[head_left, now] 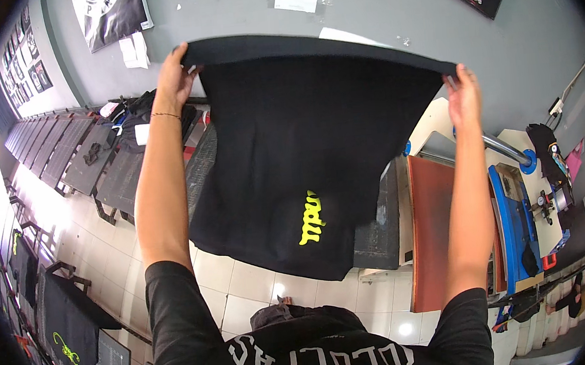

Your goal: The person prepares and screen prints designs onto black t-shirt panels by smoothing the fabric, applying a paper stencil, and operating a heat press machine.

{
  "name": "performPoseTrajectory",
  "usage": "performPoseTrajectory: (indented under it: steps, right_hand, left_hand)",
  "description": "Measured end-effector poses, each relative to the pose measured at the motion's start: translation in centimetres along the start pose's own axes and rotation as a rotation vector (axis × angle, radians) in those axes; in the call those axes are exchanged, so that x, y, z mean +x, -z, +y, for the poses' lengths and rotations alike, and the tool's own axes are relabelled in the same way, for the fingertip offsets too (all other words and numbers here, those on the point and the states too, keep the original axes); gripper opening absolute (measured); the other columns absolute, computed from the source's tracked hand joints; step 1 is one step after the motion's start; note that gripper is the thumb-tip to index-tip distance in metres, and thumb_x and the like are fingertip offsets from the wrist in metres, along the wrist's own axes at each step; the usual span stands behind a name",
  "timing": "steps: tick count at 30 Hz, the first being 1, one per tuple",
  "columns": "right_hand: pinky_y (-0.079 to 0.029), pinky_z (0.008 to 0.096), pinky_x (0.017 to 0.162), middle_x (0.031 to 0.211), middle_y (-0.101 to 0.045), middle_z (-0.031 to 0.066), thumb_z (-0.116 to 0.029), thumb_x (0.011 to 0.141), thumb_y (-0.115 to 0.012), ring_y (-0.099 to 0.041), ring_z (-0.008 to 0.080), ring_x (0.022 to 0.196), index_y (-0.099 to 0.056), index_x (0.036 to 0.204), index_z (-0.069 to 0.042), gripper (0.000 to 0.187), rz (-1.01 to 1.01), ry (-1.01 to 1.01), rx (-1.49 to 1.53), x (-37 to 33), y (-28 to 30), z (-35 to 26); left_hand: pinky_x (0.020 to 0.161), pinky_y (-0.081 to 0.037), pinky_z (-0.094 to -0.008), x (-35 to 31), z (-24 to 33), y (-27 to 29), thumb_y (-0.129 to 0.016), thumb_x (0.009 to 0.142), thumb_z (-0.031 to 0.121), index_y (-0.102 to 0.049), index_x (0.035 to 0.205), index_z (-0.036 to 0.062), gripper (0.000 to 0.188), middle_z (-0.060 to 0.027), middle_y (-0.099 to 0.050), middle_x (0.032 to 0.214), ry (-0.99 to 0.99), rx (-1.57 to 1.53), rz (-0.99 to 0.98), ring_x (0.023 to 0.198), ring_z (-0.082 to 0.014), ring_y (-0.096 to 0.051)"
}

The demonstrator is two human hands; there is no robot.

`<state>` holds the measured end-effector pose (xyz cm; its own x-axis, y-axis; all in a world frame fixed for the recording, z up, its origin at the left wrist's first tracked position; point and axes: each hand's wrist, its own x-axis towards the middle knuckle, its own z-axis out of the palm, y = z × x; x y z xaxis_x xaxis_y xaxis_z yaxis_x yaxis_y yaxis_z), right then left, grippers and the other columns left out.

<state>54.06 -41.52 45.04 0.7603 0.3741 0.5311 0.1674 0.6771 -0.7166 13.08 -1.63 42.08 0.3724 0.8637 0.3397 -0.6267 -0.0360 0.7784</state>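
Note:
A black T-shirt (295,133) hangs stretched between my two raised arms, with a small piece of bright yellow-green lettering low on it. My left hand (176,80) pinches its upper left corner, and my right hand (464,96) grips the upper right corner. Along the top, the edge between my hands looks like a doubled band. The lower part falls loosely in front of the dark boards behind it and hides much of them.
Long rows of dark printing boards (46,145) run off to the left. Shirts with yellow-green prints lie on boards (67,306) at lower left. To the right stand a reddish-brown panel (430,233) and a blue-framed machine (519,232). A grey wall (221,8) rises ahead.

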Motion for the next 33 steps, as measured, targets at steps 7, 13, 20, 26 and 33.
performPoseTrajectory:
  steps: [7, 13, 20, 26, 33]
  right_hand:
    - [-0.044, 0.0344, 0.094, 0.104, -0.063, 0.0026, -0.015, 0.095, -0.062, -0.057, 0.0147, 0.103, -0.058, 0.103, -0.009, 0.010, 0.062, -0.007, -0.002, -14.7, -2.8, -5.0]
    - [-0.048, 0.0239, 0.066, 0.093, -0.059, -0.0034, -0.014, 0.095, -0.062, -0.058, 0.0066, 0.085, -0.053, 0.093, -0.015, 0.009, 0.250, -0.357, -0.069, -30.8, 1.7, 1.1]
    - [-0.051, 0.0295, 0.071, 0.079, -0.054, -0.0044, -0.018, 0.096, -0.063, -0.055, 0.0061, 0.074, -0.051, 0.087, -0.014, 0.016, 0.383, -0.775, -0.208, -47.1, 7.5, 13.3]
    - [-0.054, 0.0392, 0.085, 0.082, -0.056, -0.0024, -0.016, 0.095, -0.063, -0.057, 0.0099, 0.080, -0.048, 0.082, -0.012, 0.020, 0.331, -0.858, -0.307, -52.8, 11.8, 17.9]
    - [-0.057, 0.0358, 0.079, 0.073, -0.047, -0.0039, -0.014, 0.095, -0.063, -0.052, 0.0081, 0.071, -0.045, 0.078, -0.012, 0.025, 0.321, -0.900, -0.326, -54.5, 11.4, 16.6]
  left_hand:
    - [0.100, -0.042, -0.0358, -10.2, 3.8, 6.8, -0.061, 0.096, 0.023, -0.060, 0.118, 0.0034, 0.029, -0.0066, -0.064, 0.116, -0.034, -0.091, -0.098, 0.109, -0.0187, -0.059]
    - [0.094, -0.045, -0.0342, -22.1, -3.1, 16.7, -0.062, 0.095, 0.025, -0.062, 0.112, 0.0029, 0.028, -0.0060, -0.066, 0.109, 0.241, 0.163, 0.190, 0.104, -0.0170, -0.060]
    - [0.085, -0.049, -0.0303, -30.1, -12.4, 29.5, -0.058, 0.096, 0.027, -0.065, 0.109, 0.0022, 0.029, -0.0038, -0.069, 0.103, 0.617, 0.436, 0.229, 0.091, -0.0127, -0.063]
    - [0.080, -0.046, -0.0311, -33.2, -16.8, 33.7, -0.058, 0.095, 0.032, -0.067, 0.107, 0.0087, 0.028, 0.0006, -0.068, 0.096, 0.760, 0.591, 0.275, 0.085, -0.0107, -0.061]
    - [0.080, -0.046, -0.0308, -34.6, -16.6, 35.1, -0.058, 0.096, 0.031, -0.067, 0.108, 0.0083, 0.028, 0.0011, -0.068, 0.096, 0.743, 0.569, 0.284, 0.085, -0.0109, -0.060]
